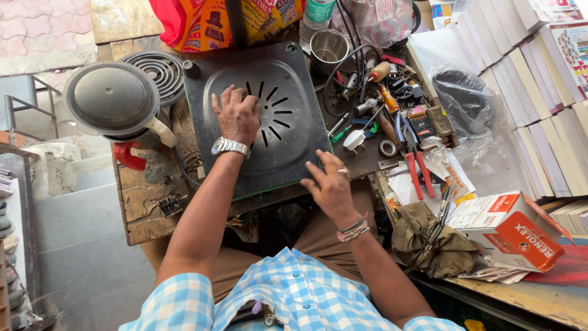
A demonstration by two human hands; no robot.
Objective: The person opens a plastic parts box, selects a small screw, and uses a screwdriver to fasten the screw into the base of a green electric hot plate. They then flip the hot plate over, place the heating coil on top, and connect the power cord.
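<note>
Presently, both hands rest on a dark square metal plate (278,122) with radial vent slots, lying flat at the centre of the frame on a worn wooden workbench (142,202). The left hand (237,116), wristwatch on the wrist, is pressed palm-down on the plate's left half, fingers spread, grasping nothing. The right hand (331,187) sits at the plate's lower right edge, fingers loosely curled over the rim; whether it actually grips the edge I cannot tell.

Judgement: the plate is being steadied or positioned, not yet opened or worked with a tool. Any further handling would call for a firm hold on the rim, since the plate overhangs the bench's near edge.

Surface: cluttered. At upper left, a round grey lidded appliance (113,98) with a cream handle stands beside a spiral heating coil (160,72). A steel cup (329,49) stands above the plate. To the right centre lie screwdrivers, wires, tape and red-handled pliers (418,175). An orange-and-white carton (514,230) lies at lower right beside a crumpled olive cloth (429,242). Stacked boxes (533,92) fill the upper right. Paved ground shows at upper left; the setting appears to be an open-air stall.
</note>
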